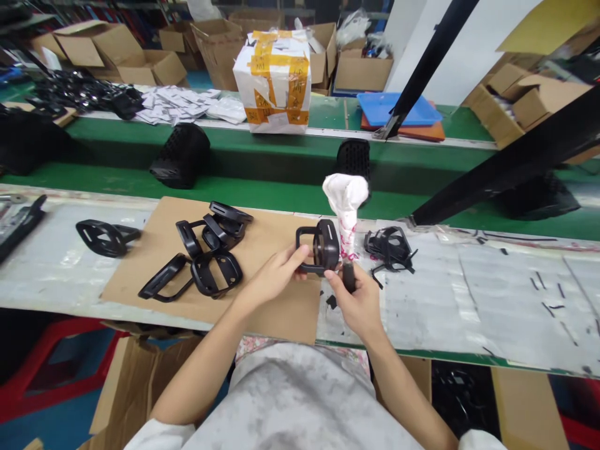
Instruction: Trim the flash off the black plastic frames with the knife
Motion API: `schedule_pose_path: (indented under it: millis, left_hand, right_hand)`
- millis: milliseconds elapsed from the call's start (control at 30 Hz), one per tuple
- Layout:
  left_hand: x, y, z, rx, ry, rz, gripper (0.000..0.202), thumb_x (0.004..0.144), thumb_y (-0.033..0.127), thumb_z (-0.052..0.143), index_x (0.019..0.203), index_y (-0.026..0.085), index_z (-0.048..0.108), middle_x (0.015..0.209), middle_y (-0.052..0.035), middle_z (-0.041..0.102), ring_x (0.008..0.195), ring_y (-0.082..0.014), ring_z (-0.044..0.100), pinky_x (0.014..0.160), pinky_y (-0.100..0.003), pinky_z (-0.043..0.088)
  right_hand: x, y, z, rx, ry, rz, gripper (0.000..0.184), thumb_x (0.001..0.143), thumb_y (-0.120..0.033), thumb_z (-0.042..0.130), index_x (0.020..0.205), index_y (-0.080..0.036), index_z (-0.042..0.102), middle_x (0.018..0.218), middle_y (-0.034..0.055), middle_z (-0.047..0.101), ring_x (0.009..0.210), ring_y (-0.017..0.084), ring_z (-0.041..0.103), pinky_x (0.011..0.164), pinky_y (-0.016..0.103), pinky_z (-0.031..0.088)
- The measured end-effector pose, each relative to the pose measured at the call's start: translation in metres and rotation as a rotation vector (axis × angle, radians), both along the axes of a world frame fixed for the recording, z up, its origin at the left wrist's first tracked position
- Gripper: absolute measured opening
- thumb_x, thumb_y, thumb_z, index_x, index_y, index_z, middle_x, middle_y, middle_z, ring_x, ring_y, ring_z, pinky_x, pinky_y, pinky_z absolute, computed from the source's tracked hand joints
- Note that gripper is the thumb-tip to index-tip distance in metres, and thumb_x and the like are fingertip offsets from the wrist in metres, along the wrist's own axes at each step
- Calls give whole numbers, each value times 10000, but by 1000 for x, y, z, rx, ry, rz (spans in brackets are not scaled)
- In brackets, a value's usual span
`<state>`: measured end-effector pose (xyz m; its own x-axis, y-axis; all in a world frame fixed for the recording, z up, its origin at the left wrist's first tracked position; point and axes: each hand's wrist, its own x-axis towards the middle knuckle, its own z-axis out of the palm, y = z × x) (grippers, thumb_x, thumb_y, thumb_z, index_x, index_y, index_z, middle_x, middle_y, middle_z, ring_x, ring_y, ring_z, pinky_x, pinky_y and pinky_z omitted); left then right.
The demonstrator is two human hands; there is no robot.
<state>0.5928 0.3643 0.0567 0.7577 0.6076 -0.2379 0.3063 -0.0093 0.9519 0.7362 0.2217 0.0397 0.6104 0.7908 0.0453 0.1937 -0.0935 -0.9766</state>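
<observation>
While a lone black frame [105, 240] sits at left on the bench [51, 275], a pile of frames [222, 232] sprawls over the cardboard sheet [281, 315]. Next along, the left hand [274, 275]: grip closed, pinching the held frame [332, 245] over the sheet's right edge. Now the right hand [360, 306], grip curled round a dark handle [349, 277], thumb against that frame. Good technique, I'd judge: left braces firmly, right moves small and light, fingertips clear of whatever the handle carries. Far right, black scraps [394, 250] lie heaped.
</observation>
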Motion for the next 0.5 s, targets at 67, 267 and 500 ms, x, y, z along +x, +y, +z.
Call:
schedule_pose_path:
  millis: [67,267,500]
  left_hand:
    - [-10,3,-2,29,28,20,633,1061,703,361,1104,187,724,911,-56,749,837,-227,701,840,-354,570]
    - [-31,13,-31,369,179,52,463,988,619,613,1152,196,706,1141,-91,748,1106,-282,697,1033,-411,538]
    - [12,23,-77,869,132,77,402,974,389,678,1314,179,636,1488,-172,581,1442,-325,514,1246,-511,412]
  right_hand:
    - [-2,5,-8,-26,145,35,425,922,-586,756,779,-224,588,554,-72,431,492,107,374,465,243,315]
    - [0,24,-18,-56,609,83,599,779,-732,843,918,-263,499,484,-171,291,345,49,202,332,183,185]
    - [12,50,-17,4,501,66,639,752,-806,813,873,-261,501,474,-158,292,342,54,244,325,181,205]
